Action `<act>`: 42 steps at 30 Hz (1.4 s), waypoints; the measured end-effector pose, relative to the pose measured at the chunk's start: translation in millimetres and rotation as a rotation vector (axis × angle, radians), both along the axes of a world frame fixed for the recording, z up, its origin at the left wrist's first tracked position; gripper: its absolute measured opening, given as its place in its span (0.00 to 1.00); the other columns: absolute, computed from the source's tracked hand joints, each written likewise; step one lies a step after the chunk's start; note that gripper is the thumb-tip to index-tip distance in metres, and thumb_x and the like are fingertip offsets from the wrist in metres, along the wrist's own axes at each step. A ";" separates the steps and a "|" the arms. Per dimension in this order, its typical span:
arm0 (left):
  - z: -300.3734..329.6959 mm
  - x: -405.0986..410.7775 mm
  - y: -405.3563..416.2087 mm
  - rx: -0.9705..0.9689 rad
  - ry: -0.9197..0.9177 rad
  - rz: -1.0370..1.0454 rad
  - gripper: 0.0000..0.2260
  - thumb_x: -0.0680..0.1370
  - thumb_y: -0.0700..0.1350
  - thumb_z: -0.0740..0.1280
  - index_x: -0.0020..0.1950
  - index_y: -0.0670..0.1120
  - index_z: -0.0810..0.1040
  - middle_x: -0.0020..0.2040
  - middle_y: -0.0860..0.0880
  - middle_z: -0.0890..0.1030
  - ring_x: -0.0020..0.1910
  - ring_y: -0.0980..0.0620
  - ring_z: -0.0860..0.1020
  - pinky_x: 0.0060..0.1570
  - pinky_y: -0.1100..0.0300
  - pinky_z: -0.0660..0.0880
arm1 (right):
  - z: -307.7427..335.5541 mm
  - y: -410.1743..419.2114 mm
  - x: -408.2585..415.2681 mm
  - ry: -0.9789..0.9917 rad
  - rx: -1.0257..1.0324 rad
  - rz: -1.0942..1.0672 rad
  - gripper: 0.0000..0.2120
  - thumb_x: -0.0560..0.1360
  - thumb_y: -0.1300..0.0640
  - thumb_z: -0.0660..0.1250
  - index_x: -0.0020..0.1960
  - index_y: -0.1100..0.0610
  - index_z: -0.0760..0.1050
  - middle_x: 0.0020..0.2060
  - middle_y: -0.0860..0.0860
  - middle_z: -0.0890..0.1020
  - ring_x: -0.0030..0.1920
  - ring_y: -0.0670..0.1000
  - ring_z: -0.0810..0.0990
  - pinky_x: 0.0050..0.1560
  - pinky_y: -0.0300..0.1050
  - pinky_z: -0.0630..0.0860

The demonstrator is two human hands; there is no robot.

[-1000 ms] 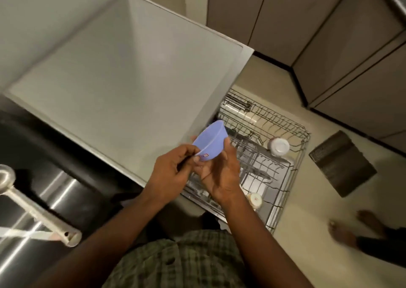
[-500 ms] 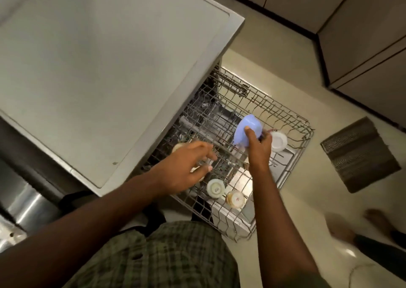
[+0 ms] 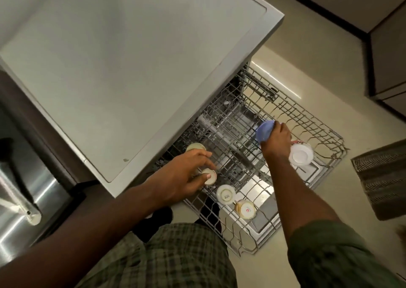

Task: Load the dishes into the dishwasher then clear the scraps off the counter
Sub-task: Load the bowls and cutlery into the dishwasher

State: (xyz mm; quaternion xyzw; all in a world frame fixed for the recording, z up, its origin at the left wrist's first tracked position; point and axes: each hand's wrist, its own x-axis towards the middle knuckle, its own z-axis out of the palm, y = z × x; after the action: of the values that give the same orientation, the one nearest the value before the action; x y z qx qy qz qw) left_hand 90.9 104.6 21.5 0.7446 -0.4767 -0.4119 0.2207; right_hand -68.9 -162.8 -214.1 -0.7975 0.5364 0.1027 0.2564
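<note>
Blue bowl [image 3: 264,131] + cups in rack [image 3: 329,133]

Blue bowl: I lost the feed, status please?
Right hand grips blue bowl, upside down over rack. Left hand grips small cream cup. White bowl close beside.

Glossy cream floor [image 3: 285,270], grey cabinet fronts [image 3: 386,52], striped mat [image 3: 382,177], dim warm light
</note>
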 end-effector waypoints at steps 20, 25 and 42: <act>28.1 7.4 30.5 -0.137 0.026 0.047 0.12 0.83 0.48 0.68 0.67 0.53 0.77 0.73 0.57 0.73 0.68 0.62 0.73 0.65 0.64 0.73 | 141.4 102.9 20.2 -0.594 -0.069 -0.203 0.32 0.81 0.56 0.70 0.82 0.53 0.62 0.81 0.52 0.65 0.79 0.48 0.62 0.77 0.41 0.59; 51.0 29.3 63.0 -0.290 0.053 0.217 0.13 0.82 0.46 0.69 0.66 0.53 0.78 0.70 0.56 0.75 0.63 0.61 0.78 0.57 0.63 0.79 | 218.2 184.3 46.0 -0.933 -0.134 -0.165 0.21 0.81 0.60 0.69 0.73 0.55 0.73 0.63 0.45 0.78 0.63 0.37 0.75 0.64 0.39 0.74; 75.1 104.2 327.5 -0.597 -0.024 1.183 0.12 0.82 0.40 0.69 0.65 0.49 0.80 0.57 0.54 0.85 0.58 0.53 0.84 0.59 0.50 0.82 | 303.8 431.6 228.3 -0.837 0.594 0.754 0.21 0.81 0.61 0.71 0.70 0.46 0.76 0.61 0.41 0.83 0.62 0.44 0.83 0.61 0.40 0.80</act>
State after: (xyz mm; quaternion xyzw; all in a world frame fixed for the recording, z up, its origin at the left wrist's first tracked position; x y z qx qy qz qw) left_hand 195.1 432.0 96.6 0.7922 -0.0834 -0.0632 0.6012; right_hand 159.4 268.7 89.8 -0.7992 0.0218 0.0098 0.6006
